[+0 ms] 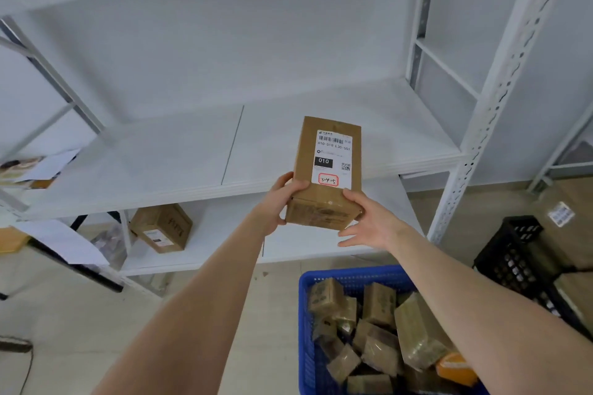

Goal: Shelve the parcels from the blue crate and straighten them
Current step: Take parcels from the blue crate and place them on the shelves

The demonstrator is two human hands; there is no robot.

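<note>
While both hands hold the parcel (327, 170) at mid-frame, we aim it at the middle shelf (179, 151).
Our left hand (282, 199) grips its near left corner; our right hand (369, 221) pinches the near right corner, thumb above, fingers spread beneath. It is a brown taped carton, white barcode label facing up. We should set it flat, square to the shelf's front edge, label readable. More wait in the blue crate (349, 276), lower right.

place: parcel storeroom | evidence: white slotted-steel shelving (500, 90) | blue crate (353, 276) of taped cardboard parcels (378, 301) before it | black crate (513, 253) by its right post | labelled box (162, 228) on its lower shelf
</note>
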